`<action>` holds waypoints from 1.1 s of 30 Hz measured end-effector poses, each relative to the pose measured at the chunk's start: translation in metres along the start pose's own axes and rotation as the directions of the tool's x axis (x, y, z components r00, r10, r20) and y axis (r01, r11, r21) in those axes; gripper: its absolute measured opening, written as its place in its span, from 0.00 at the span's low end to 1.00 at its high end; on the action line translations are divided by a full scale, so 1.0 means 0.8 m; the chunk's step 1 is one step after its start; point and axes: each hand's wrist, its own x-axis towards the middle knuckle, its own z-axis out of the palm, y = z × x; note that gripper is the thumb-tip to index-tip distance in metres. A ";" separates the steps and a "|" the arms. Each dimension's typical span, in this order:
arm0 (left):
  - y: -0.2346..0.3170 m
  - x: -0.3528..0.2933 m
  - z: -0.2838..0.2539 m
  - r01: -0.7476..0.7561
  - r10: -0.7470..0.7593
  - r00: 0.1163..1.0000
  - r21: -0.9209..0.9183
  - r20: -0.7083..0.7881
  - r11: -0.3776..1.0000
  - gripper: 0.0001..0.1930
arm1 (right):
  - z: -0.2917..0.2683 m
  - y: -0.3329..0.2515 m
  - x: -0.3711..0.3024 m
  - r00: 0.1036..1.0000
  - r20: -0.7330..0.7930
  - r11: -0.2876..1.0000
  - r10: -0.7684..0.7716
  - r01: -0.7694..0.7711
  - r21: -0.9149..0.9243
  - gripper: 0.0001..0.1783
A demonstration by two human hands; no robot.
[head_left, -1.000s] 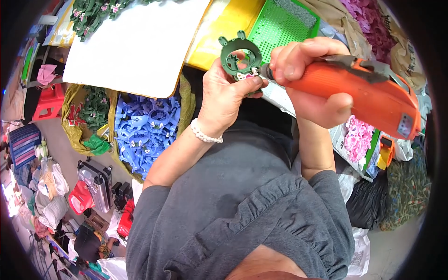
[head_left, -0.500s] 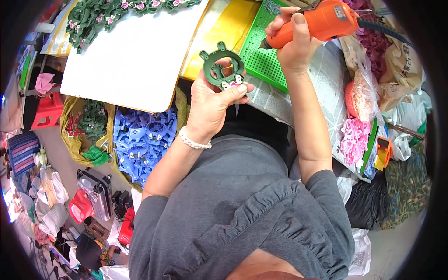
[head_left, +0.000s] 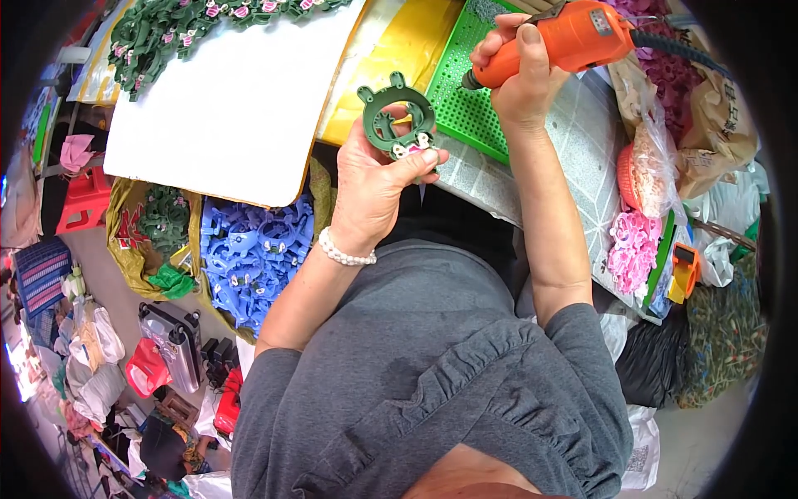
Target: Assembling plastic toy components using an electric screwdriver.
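Observation:
My left hand (head_left: 371, 185) is closed on a dark green plastic ring-shaped part (head_left: 425, 116) with two small ears and a pink-and-white face at its lower edge. Its thumb presses beside that face. To the right, my right hand (head_left: 525, 91) grips an orange electric screwdriver (head_left: 582, 37) with a dark tip pointing down and left. That tip hangs over a green perforated tray (head_left: 474, 116) and stays apart from the green part. Small screws (head_left: 489, 10) appear to lie at the tray's far end.
A white board (head_left: 224, 108) covers the left, with a heap of green parts (head_left: 158, 33) at its far edge. Below it stand sacks of blue parts (head_left: 253, 258) and green parts (head_left: 165, 218). Pink parts (head_left: 633, 251) and a red basket (head_left: 629, 179) sit at right. A black cable (head_left: 677, 50) trails from the screwdriver.
Both hands keep almost the same place and hold the same things. The screwdriver has shifted very slightly left; the view itself has moved a little.

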 end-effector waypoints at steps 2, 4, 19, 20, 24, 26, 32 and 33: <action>-0.001 0.001 -0.001 0.007 -0.007 1.000 -0.003 -0.001 1.000 0.26 | 0.000 0.001 -0.001 1.000 0.001 1.000 0.000 0.000 -0.012 0.20; -0.002 0.002 -0.001 0.012 -0.012 1.000 -0.009 0.002 1.000 0.26 | 0.000 0.001 -0.001 1.000 0.002 1.000 -0.001 0.001 -0.025 0.20; -0.006 0.003 -0.002 0.040 -0.040 0.999 -0.002 -0.005 0.999 0.26 | 0.000 -0.002 0.000 1.000 -0.006 1.000 -0.010 0.010 -0.021 0.19; -0.006 0.004 -0.002 0.040 -0.040 0.999 -0.002 -0.006 0.999 0.26 | 0.001 -0.001 0.000 1.000 -0.012 1.000 0.008 -0.008 -0.023 0.19; -0.008 0.003 -0.003 0.047 -0.047 0.999 0.001 -0.008 0.999 0.26 | 0.001 0.000 -0.002 0.999 -0.026 0.999 0.036 -0.037 -0.015 0.18; -0.010 0.003 -0.003 0.043 -0.043 0.999 0.005 -0.008 0.999 0.26 | 0.001 0.000 -0.002 0.999 -0.025 0.999 0.034 -0.034 -0.009 0.18; -0.010 0.003 -0.003 0.044 -0.044 0.999 0.001 -0.010 0.999 0.26 | 0.000 0.003 -0.002 0.999 -0.026 0.999 0.038 -0.038 -0.006 0.18; -0.009 0.003 -0.004 0.044 -0.044 0.999 0.004 -0.008 0.999 0.26 | 0.000 0.003 -0.001 0.999 -0.027 0.999 0.027 -0.028 -0.021 0.18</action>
